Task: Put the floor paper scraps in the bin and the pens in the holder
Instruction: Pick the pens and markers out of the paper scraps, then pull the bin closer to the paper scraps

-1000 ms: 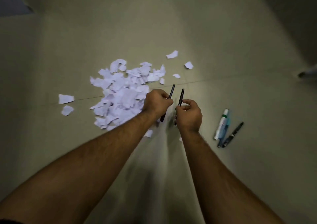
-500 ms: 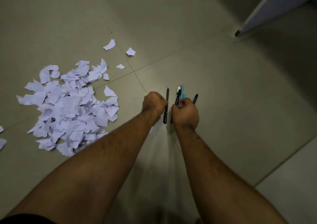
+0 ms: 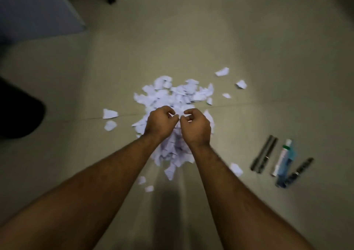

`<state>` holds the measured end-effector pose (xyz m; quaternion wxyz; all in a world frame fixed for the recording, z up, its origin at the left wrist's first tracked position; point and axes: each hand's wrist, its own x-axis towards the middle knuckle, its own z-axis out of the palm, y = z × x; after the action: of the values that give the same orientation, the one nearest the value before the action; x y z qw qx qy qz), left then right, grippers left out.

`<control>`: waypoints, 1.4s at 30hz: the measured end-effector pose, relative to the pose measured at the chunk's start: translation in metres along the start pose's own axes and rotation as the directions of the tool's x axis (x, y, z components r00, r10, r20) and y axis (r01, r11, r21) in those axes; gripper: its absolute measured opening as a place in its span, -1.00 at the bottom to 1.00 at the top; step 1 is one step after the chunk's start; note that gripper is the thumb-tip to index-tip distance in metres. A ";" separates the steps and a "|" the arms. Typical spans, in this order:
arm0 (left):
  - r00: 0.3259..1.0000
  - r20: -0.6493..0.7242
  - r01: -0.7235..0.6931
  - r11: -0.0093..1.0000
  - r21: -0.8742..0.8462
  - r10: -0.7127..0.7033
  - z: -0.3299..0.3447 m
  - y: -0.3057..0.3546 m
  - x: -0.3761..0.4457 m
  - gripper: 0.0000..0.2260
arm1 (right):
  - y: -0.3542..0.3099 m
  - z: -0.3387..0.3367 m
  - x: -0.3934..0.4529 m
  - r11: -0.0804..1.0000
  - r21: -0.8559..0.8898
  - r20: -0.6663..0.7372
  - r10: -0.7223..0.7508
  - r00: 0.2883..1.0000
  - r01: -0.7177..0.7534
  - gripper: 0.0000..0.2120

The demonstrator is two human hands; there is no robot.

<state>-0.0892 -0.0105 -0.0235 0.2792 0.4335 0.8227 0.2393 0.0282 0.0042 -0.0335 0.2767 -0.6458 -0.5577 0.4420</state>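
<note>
A heap of white paper scraps (image 3: pixel 172 94) lies on the tiled floor in the middle of the view. My left hand (image 3: pixel 161 122) and my right hand (image 3: pixel 195 126) hover side by side just above the heap's near half, fingers loosely curled, with nothing in them. To the right on the floor lie two black pens (image 3: pixel 264 156) side by side, a white and green marker (image 3: pixel 282 156), a blue pen (image 3: pixel 286 165) and another black pen (image 3: pixel 300 171). No bin or holder is in view.
Stray scraps lie apart from the heap: two at the left (image 3: pixel 109 113), some at the far right (image 3: pixel 222 71) and a few near my forearms (image 3: pixel 236 169). A grey-blue panel (image 3: pixel 38 10) stands at the top left, a dark shape (image 3: pixel 19 113) at the left edge.
Both hands have let go of the black pens, which now lie on the floor beside the other pens. My hands have moved left over the paper heap.
</note>
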 end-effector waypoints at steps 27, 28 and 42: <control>0.405 -0.781 0.348 0.870 -0.349 -0.475 -0.328 -0.207 0.039 -0.34 | -0.082 0.287 -0.037 0.407 -0.639 0.707 -0.023 0.707 0.653 0.11; 0.421 -0.748 0.391 0.847 -0.361 -0.513 -0.334 -0.208 0.041 -0.28 | -0.080 0.286 -0.037 0.400 -0.640 0.706 -0.031 0.708 0.656 0.11; 0.305 -0.713 0.417 0.761 -0.496 -0.632 -0.381 -0.223 0.060 -0.69 | -0.079 0.284 -0.037 0.412 -0.612 0.708 -0.094 0.700 0.675 0.09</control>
<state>-0.5004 -0.1308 0.0975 -0.0537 -0.0703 0.9112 0.4024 -0.2583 -0.0521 -0.0865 -0.1546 -0.3712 -0.8928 0.2031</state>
